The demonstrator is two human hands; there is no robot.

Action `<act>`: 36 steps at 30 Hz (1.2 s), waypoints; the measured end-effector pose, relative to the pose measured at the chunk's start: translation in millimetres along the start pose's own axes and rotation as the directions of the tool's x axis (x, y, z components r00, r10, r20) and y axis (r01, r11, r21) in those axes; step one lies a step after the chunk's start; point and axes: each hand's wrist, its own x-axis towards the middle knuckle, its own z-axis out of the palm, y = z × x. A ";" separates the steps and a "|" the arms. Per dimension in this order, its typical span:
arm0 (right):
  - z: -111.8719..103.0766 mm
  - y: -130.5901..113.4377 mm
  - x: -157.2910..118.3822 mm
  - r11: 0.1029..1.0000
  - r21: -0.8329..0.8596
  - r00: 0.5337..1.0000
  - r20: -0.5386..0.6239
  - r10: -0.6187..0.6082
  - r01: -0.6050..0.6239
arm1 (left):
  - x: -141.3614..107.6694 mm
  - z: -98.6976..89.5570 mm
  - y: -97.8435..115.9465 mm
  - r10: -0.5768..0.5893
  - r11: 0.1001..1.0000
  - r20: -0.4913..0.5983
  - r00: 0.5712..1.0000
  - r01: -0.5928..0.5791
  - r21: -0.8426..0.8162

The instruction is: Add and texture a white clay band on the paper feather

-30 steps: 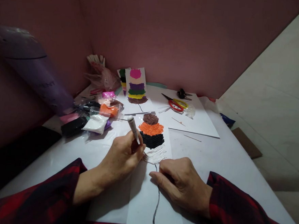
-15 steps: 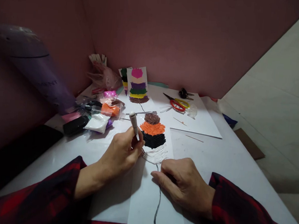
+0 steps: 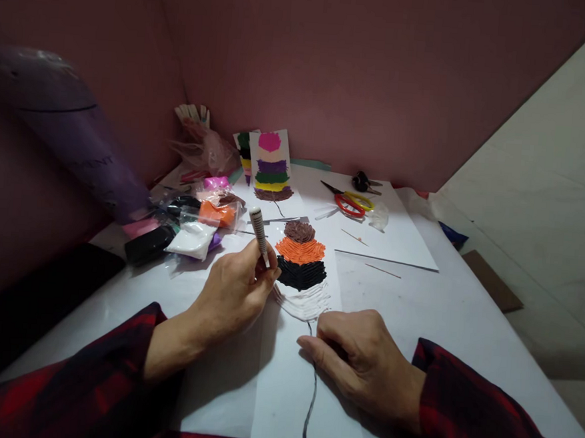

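Left hand (image 3: 232,291) pinches a pen (image 3: 257,230) beside white clay (image 3: 305,304) on the paper (image 3: 280,392); right hand (image 3: 360,357), curled closed, apparently steadies the paper.

My left hand (image 3: 235,288) is closed in a pinch; my right hand (image 3: 363,357) lies loosely curled, knuckles up.

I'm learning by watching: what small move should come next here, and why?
Probably a short stroke of the pen-like tool at the left edge of the white band, since the left hand holds it there while the right hand rests on the paper.
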 end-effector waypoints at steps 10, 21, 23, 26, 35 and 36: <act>0.3 -0.8 -0.3 1.000 0.003 1.000 -0.009 -0.001 0.001 | 0.7 4.4 -5.7 -0.027 0.999 -0.041 0.999 0.025 -0.031; -0.3 -0.9 -0.3 1.000 0.002 1.000 0.008 0.017 -0.017 | 2.7 8.6 -11.9 -0.249 0.939 -0.078 0.965 0.221 -0.264; -0.1 -0.6 -0.4 1.000 -0.005 1.000 0.010 0.017 -0.017 | 3.6 8.6 -11.0 -0.286 0.923 -0.077 0.955 0.253 -0.290; 0.1 -0.2 -0.7 1.000 -0.005 1.000 0.006 0.012 -0.012 | 5.2 8.9 -8.5 -0.314 0.899 -0.078 0.946 0.270 -0.345; -0.5 -0.4 0.7 1.000 0.013 1.000 0.019 0.024 -0.025 | 6.0 7.3 3.4 -0.351 0.842 -0.163 0.922 0.236 -0.485; -0.4 -0.5 0.6 1.000 0.013 0.999 0.022 0.024 -0.024 | 5.9 6.8 3.5 -0.332 0.858 -0.187 0.925 0.213 -0.468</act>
